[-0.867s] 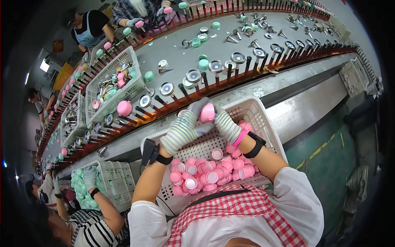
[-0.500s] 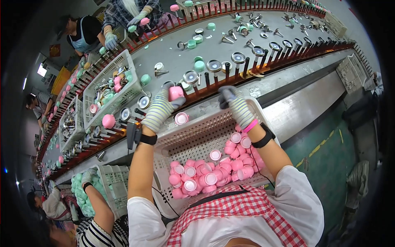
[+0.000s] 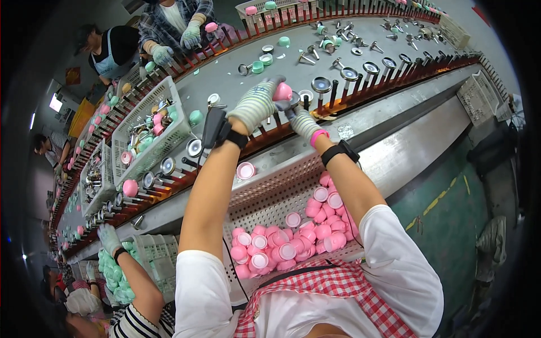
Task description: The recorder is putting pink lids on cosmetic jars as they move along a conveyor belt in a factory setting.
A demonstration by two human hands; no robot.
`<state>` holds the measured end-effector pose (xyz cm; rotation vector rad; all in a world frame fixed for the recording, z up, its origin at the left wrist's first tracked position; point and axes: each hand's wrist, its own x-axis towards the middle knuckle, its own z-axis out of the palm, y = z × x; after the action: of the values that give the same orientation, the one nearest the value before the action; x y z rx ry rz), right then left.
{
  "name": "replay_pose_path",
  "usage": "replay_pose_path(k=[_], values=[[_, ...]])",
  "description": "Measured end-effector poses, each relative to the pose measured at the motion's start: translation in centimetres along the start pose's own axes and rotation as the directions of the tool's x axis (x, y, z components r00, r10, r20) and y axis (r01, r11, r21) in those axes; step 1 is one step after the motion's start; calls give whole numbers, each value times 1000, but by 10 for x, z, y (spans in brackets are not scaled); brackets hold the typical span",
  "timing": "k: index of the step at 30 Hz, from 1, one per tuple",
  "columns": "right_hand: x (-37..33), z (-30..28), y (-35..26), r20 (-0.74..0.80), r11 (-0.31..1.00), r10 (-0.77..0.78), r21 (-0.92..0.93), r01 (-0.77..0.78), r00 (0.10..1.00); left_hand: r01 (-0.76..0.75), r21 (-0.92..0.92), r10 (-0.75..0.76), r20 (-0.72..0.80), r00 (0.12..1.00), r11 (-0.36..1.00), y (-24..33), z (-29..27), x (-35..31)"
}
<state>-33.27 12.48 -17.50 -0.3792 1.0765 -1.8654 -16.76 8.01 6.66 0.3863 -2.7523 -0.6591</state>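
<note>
My left hand (image 3: 258,103), in a striped knit glove with grey fingertips, is closed on a rounded pink cap (image 3: 282,92) above the line of upright posts. Right beside the cap is a round metal disc piece (image 3: 293,99), one of several along the line. My gloved right hand (image 3: 305,123) has its fingers closed at that piece, just under its disc; its fingertips are partly hidden. Cap and disc are side by side, and whether they touch I cannot tell. Below my arms, a perforated basket (image 3: 270,194) holds many pink caps (image 3: 293,239).
A crate (image 3: 176,104) of mixed caps and metal parts stands on the grey table (image 3: 231,84). One pink cap (image 3: 245,170) lies on the ledge by my basket. At lower left a co-worker's gloved hand (image 3: 109,239) reaches over green caps (image 3: 115,276). People work across the table.
My left hand has carried the pink cap up and to the right. My right hand has moved left and up to the metal disc piece. The co-worker's hand has left the green caps.
</note>
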Motion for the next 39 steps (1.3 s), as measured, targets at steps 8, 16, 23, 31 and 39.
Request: replay_pose_path(k=[8, 16, 23, 31, 39], values=[[-65, 96, -5, 188, 253, -94, -945, 206, 978, 32, 192, -81, 250, 965, 981, -41, -13, -20], [-84, 141, 6, 268, 206, 97, -948, 244, 958, 189, 313, -285, 297, 911, 931, -56, -16, -48], [-93, 171, 25, 343, 195, 82, -926, 323, 936, 99, 531, -290, 291, 912, 842, -49, -36, -77], [-174, 189, 9, 688, 119, -78, -713, 691, 722, 272, 539, -430, 189, 883, 797, -74, -63, -127], [-267, 36, 96, 424, -113, 570, -808, 579, 703, 370, 505, -492, 128, 861, 780, -93, -79, -156]])
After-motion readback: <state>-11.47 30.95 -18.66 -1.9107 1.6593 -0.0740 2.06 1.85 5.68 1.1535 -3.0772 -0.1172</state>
